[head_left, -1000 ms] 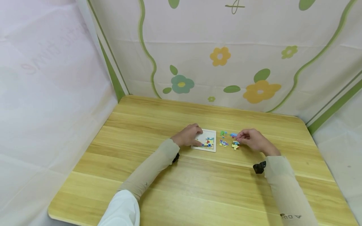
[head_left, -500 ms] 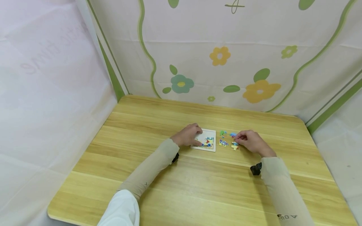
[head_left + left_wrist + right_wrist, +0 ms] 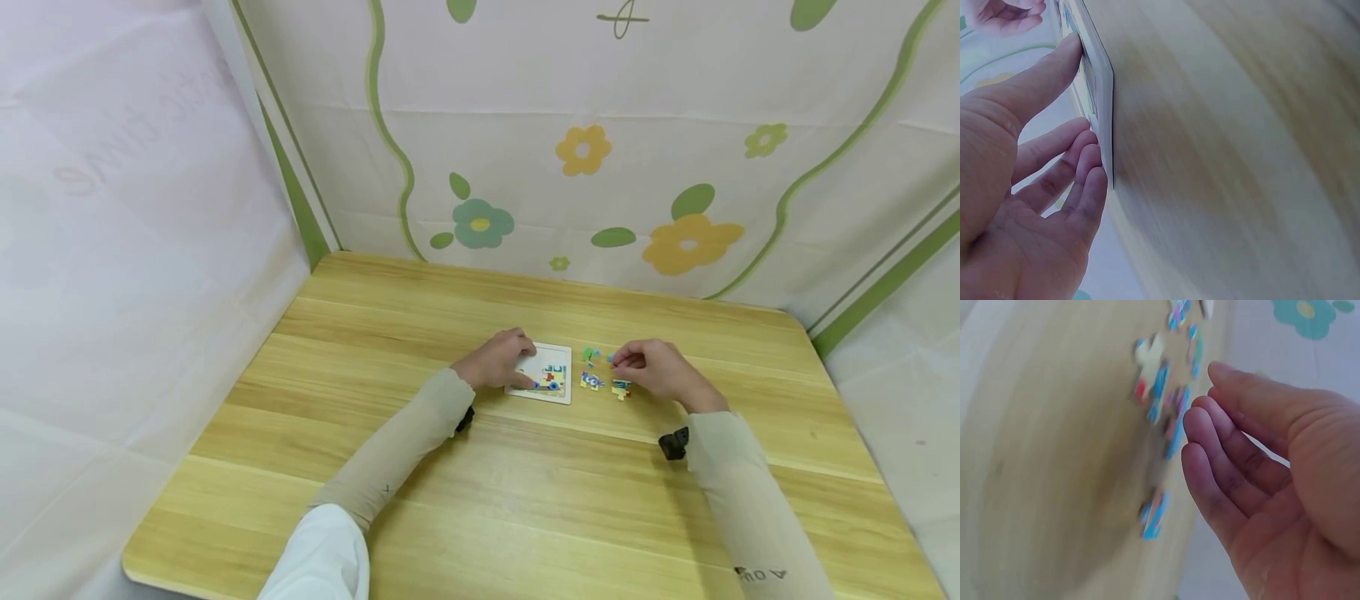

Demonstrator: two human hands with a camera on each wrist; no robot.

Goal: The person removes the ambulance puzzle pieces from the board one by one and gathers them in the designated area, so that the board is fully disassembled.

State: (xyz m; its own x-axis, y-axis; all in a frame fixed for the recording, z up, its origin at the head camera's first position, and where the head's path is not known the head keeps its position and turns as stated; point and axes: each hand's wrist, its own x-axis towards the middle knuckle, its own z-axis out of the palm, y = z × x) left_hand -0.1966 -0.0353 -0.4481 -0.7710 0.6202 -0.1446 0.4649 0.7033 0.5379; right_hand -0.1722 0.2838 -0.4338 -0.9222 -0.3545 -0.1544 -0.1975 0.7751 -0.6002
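Note:
My left hand rests on the left side of a small white-framed jigsaw puzzle tray. In the left wrist view, its thumb lies over the tray and the other fingertips press along the frame. Some colourful pieces sit in the tray's lower part. My right hand hovers with bent, relaxed fingers over loose puzzle pieces to the tray's right. Its fingertips are close to a blue piece, and nothing shows between them in the right wrist view. Nearby lie a green piece, a purple-and-white piece and a yellow piece.
Everything lies on a wooden table. Another blue piece lies apart, hidden behind my hand in the head view. A flower-printed cloth hangs behind the table, with more cloth at both sides.
My right hand has shifted left across the loose pieces, from the rightmost ones to the blue piece. The left hand and the tray have stayed put.

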